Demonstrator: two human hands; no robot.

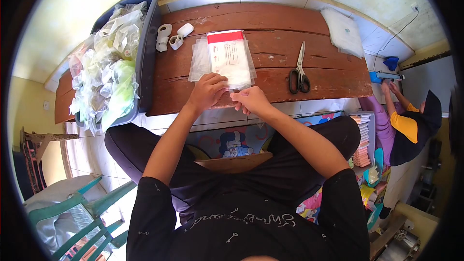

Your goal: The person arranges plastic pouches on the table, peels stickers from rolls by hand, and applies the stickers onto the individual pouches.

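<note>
Near-edge handling is apparently being performed: the plastic packet (230,60) on the table (275,65) is pinched by the right hand (253,100), with the left hand (208,90) half-curled, grip unclear, and steady restraint is called for.

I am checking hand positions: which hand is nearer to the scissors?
Right. The right hand is to the left of the scissors; the left hand is on the same side, farther away.
</note>
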